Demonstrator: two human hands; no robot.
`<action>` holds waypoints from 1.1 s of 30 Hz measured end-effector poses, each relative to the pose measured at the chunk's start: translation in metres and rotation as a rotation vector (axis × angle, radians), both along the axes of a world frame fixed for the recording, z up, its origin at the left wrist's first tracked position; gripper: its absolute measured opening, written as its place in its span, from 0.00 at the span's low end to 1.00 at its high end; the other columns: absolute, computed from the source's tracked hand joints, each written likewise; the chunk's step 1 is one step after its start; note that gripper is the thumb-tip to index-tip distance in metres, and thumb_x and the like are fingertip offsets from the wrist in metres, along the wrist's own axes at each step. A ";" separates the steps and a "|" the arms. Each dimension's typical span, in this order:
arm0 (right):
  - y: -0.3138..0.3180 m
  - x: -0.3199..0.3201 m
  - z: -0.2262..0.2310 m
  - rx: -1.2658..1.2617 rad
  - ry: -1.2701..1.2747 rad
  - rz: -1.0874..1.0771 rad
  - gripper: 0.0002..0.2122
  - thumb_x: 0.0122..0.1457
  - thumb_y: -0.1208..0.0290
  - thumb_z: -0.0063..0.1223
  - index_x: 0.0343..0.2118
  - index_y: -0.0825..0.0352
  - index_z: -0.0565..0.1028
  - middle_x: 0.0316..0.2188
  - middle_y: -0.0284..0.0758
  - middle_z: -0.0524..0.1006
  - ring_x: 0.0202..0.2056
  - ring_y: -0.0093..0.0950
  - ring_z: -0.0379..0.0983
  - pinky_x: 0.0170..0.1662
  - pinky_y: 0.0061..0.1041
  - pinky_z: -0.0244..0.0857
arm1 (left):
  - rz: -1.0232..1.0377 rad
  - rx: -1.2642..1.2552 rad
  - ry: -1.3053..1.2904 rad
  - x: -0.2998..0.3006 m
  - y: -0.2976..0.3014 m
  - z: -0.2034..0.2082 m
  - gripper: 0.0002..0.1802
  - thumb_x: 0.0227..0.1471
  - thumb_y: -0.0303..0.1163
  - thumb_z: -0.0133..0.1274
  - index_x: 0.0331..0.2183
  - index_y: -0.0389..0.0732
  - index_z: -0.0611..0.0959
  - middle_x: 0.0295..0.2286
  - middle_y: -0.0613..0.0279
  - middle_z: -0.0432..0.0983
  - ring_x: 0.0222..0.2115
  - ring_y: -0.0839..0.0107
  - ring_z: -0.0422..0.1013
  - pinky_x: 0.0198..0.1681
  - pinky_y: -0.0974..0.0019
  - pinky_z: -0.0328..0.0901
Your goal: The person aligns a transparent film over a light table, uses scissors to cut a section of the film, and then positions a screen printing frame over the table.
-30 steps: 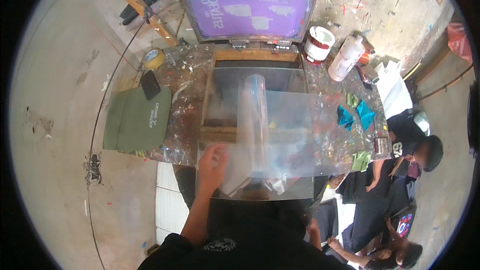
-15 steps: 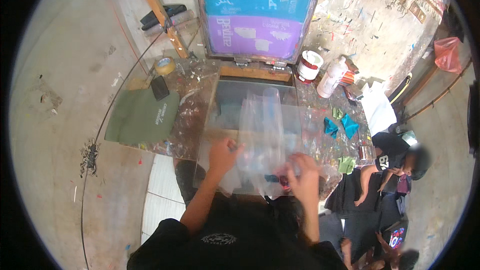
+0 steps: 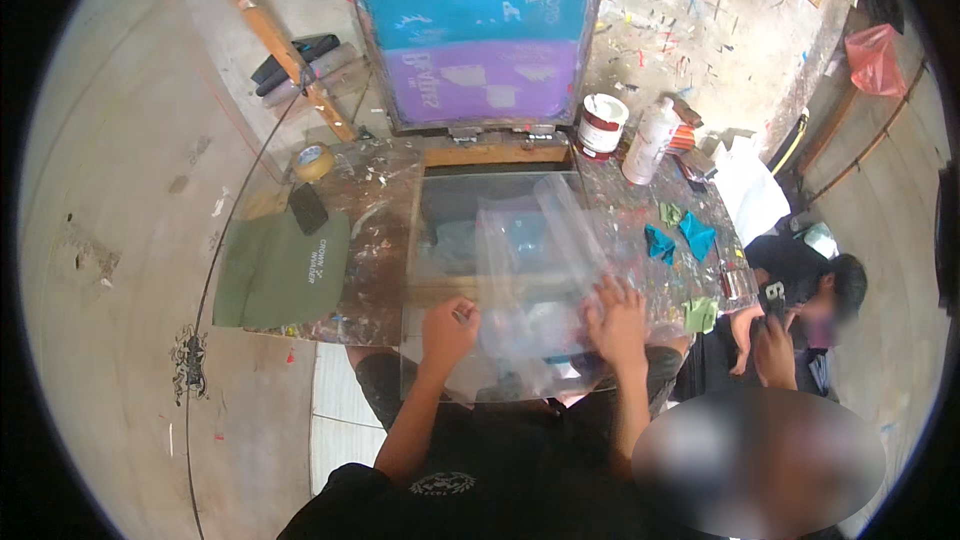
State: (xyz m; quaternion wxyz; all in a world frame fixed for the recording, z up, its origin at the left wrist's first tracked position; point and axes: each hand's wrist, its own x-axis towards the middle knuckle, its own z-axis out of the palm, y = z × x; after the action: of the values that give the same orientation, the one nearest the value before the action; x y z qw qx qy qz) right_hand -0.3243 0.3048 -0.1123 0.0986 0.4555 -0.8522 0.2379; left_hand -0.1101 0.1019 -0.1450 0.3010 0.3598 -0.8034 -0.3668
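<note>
Premises: a screen-printing workshop. Evidence: a hinged printing screen (image 3: pixel 475 30) raised at the far side of a paint-spattered worktable (image 3: pixel 380 230); an ink tub (image 3: pixel 603 125) and white bottle (image 3: pixel 648 142) far right; bare, stained concrete floor (image 3: pixel 110 190).

The clear plastic sheet (image 3: pixel 530 270) veils the work surface beneath it. What the left hand (image 3: pixel 448 325) pinches looks like a small tool, too small to tell.

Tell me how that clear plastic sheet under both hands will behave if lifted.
Likely floppy: the clear plastic sheet already bows and creases under the left hand and right hand. Probably light and draft-prone. Its glossy surface looks slippery, so a pinch may slide.
</note>
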 end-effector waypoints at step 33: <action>0.001 0.023 0.020 -0.350 -0.054 0.059 0.20 0.62 0.66 0.50 0.54 0.71 0.70 0.54 0.53 0.70 0.55 0.51 0.65 0.58 0.46 0.58 | 0.047 0.220 -0.063 0.003 -0.020 -0.003 0.15 0.46 0.34 0.66 0.37 0.40 0.82 0.25 0.60 0.81 0.22 0.70 0.73 0.28 0.65 0.67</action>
State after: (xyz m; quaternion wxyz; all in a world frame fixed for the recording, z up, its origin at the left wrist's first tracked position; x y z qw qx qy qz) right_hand -0.3014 0.3062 -0.0919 0.1464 0.4498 -0.7862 0.3976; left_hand -0.1070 0.0823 -0.1477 0.2426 0.4207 -0.7587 -0.4342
